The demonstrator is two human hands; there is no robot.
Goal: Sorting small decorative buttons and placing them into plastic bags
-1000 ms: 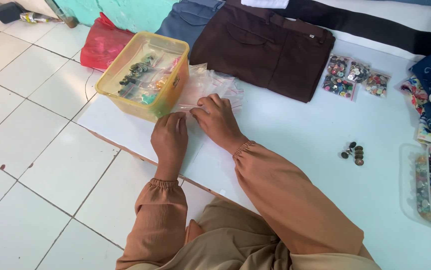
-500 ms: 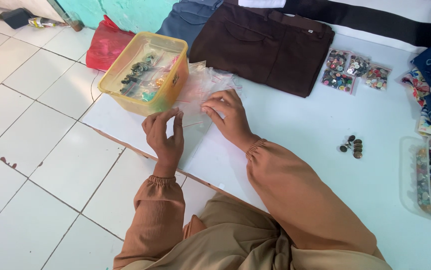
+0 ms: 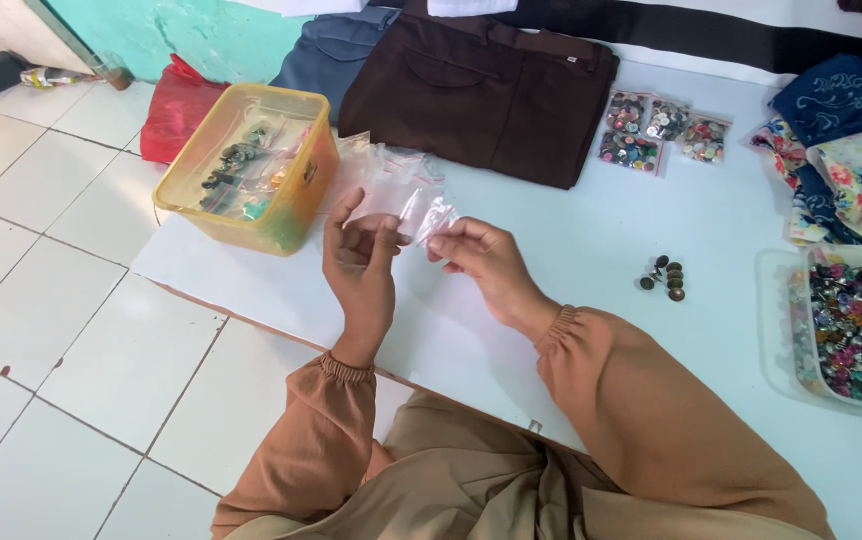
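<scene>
Both hands are raised over a white board [image 3: 571, 230] on the tiled floor. A small clear plastic bag [image 3: 425, 216] is pinched between my left hand [image 3: 359, 262] and my right hand [image 3: 481, 258], each gripping one edge. Just behind the hands lies a loose pile of the same clear bags [image 3: 391, 172]. A yellow plastic box [image 3: 251, 165] holding dark small parts stands to the left of that pile. A small cluster of dark metal buttons [image 3: 665, 278] lies on the board to the right of my right hand.
A folded brown garment [image 3: 496, 90] and a blue one [image 3: 336, 50] lie at the back. Three bags of coloured buttons [image 3: 661, 130] sit beside them. At the right stand a clear tray of mixed buttons [image 3: 851, 330] and patterned fabrics [image 3: 851, 160]. A red bag [image 3: 176, 115] lies behind the box.
Both hands have lifted off the pile of bags and come toward me, taking one small clear bag up between them.
</scene>
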